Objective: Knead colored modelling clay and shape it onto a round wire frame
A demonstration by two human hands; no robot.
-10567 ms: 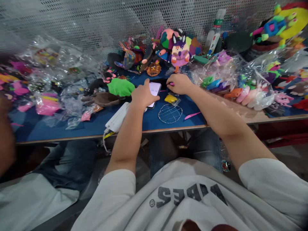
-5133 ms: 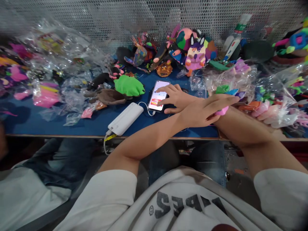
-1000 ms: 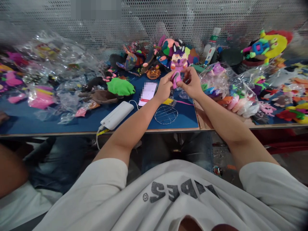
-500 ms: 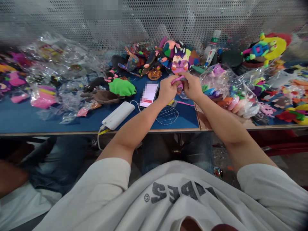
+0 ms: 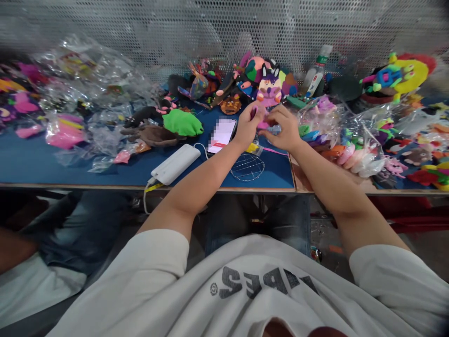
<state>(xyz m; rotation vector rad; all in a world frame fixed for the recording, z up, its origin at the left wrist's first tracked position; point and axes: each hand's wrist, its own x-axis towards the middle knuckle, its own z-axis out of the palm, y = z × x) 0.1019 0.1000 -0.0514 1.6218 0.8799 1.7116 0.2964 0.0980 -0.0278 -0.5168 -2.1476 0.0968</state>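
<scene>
A soft-looking pink piece (image 5: 262, 119), which looks like modelling clay, is held up above the table between my hands. My left hand (image 5: 247, 124) has its fingers closed round the left side of it. From the other side, the curled fingers of my right hand (image 5: 286, 127) grip its right edge, with the thumb lower and a gap showing inside the curve. Just behind my fingertips stands a purple and cream clay animal figure (image 5: 269, 88) with dark pointed ears. A lit phone (image 5: 222, 135) lies left of my left hand, and a round wire rack (image 5: 247, 167) lies below my wrists.
A white power bank (image 5: 175, 164) with a cable lies near the front edge. Bagged clay pieces (image 5: 66, 135) crowd the left; more bags (image 5: 351, 140) and figures fill the right. A bottle (image 5: 321, 63) stands behind, before a perforated metal panel (image 5: 224, 28). Another person's leg (image 5: 70, 238) is at left.
My hands have drawn slightly apart, and more of the pink piece shows between them. My right thumb has moved away from the other fingers. The whole view has shifted a little.
</scene>
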